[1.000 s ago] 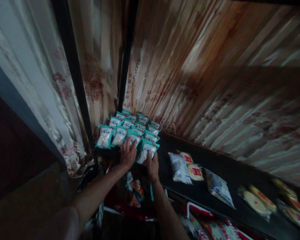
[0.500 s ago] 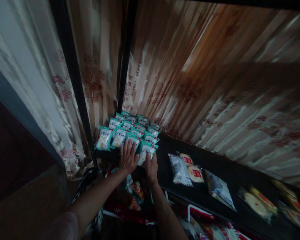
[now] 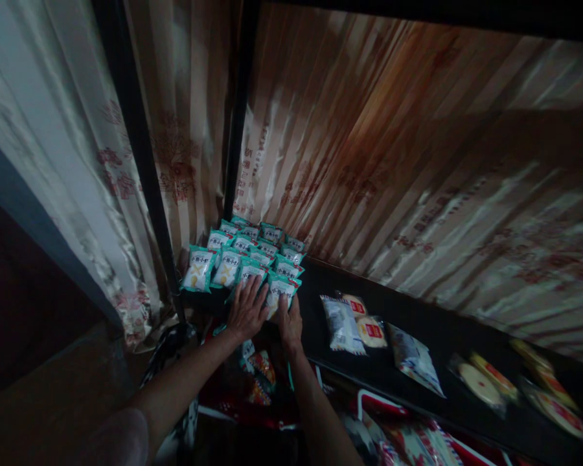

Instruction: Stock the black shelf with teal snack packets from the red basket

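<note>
Rows of teal-and-white snack packets (image 3: pixel 229 266) stand upright and leaning, packed together at the left end of the black shelf. My left hand (image 3: pixel 247 309) lies with its fingers stretched over the lower part of a front-row packet (image 3: pixel 252 270). Beside it, my right hand (image 3: pixel 290 323) grips the lower right side of the front-right snack packet (image 3: pixel 278 288). Its thumb is on the packet's face and the other fingers are along the edge, partly hidden.
On the black shelf (image 3: pixel 315 336) to the right lie a white-and-blue packet (image 3: pixel 342 323), round wrapped crackers (image 3: pixel 370 331) and more wrapped snacks (image 3: pixel 415 359). Red baskets (image 3: pixel 383 402) with packets stand below. Dark posts (image 3: pixel 140 139) and a patterned curtain (image 3: pixel 320 142) border the shelf.
The front-right packet has shifted slightly left, closer against its neighbour, with my right hand on it. My left hand stays on the front row. The view has turned slightly.
</note>
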The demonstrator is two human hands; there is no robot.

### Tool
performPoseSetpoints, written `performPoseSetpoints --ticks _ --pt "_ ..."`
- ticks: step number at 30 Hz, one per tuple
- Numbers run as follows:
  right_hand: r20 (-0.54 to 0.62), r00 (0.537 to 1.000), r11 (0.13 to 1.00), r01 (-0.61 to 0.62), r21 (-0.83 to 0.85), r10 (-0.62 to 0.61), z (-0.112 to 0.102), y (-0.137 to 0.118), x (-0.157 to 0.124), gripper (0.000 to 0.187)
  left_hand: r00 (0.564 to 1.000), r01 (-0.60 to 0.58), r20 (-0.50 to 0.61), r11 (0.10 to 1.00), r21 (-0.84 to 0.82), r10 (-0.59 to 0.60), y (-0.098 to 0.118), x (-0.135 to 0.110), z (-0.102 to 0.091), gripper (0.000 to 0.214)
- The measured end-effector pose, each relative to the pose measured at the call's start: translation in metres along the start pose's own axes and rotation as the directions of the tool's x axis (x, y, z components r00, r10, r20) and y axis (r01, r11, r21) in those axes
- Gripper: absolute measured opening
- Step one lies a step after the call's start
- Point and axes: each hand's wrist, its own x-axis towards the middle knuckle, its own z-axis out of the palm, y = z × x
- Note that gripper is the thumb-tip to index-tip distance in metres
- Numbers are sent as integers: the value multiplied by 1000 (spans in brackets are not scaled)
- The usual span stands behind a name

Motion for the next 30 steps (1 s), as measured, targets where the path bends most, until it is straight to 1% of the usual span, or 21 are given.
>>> performPoseSetpoints --ticks 3,6,8,11,15,18,20,22,23,24,25,26,27,28,29,30 --pt "9 999 997 -50 60 50 -2 3 -4 75 1000 -15 -1 1000 -3 15 1 -3 -2 53" --pt "7 996 993 -86 82 85 -5 5 -10 80 1000 -28 -11 1000 -8 28 5 -10 -6 53" --pt "-16 996 991 -90 96 92 -7 6 -15 81 999 -24 -27 1000 -12 24 10 -15 -8 52" --pt "-85 994 988 -59 140 72 -9 6 -26 78 999 -36 -21 999 -37 35 22 -27 -13 51" --pt "-145 987 977 -37 211 69 -11 7 -50 71 994 -105 29 989 -100 109 37 -53 -18 50" --pt "-184 979 970 -44 241 90 -12 12 -73 60 988 -108 89 982 -157 123 45 -79 -19 51" --pt "-160 981 969 -73 237 113 -11 20 -89 54 977 -103 162 971 -215 140 48 -96 -18 50" --pt "-70 991 978 -100 185 114 -10 30 -104 51 952 -83 261 956 -280 159 50 -111 -16 49" --pt "-3 994 987 -107 118 108 -10 36 -110 50 935 -57 318 951 -305 158 51 -117 -15 49" --pt "85 990 994 -110 7 109 -9 42 -117 48 913 -27 378 946 -323 155 52 -122 -15 48" --pt "187 974 985 -103 -138 128 -9 48 -122 46 885 6 442 943 -332 150 52 -127 -15 46" --pt "281 945 957 -85 -278 166 -9 54 -128 44 846 33 512 941 -335 153 53 -131 -17 43" --pt "356 910 917 -60 -395 213 -9 59 -133 42 794 53 585 940 -338 166 53 -135 -19 39" --pt "410 875 879 -36 -475 257 -9 64 -139 40 730 65 657 938 -341 188 52 -138 -22 36" --pt "444 849 855 -18 -518 286 -9 67 -144 38 657 74 722 935 -347 216 52 -141 -25 33" --pt "460 836 846 -9 -533 298 -9 70 -149 36 582 82 777 933 -350 240 52 -143 -29 31"
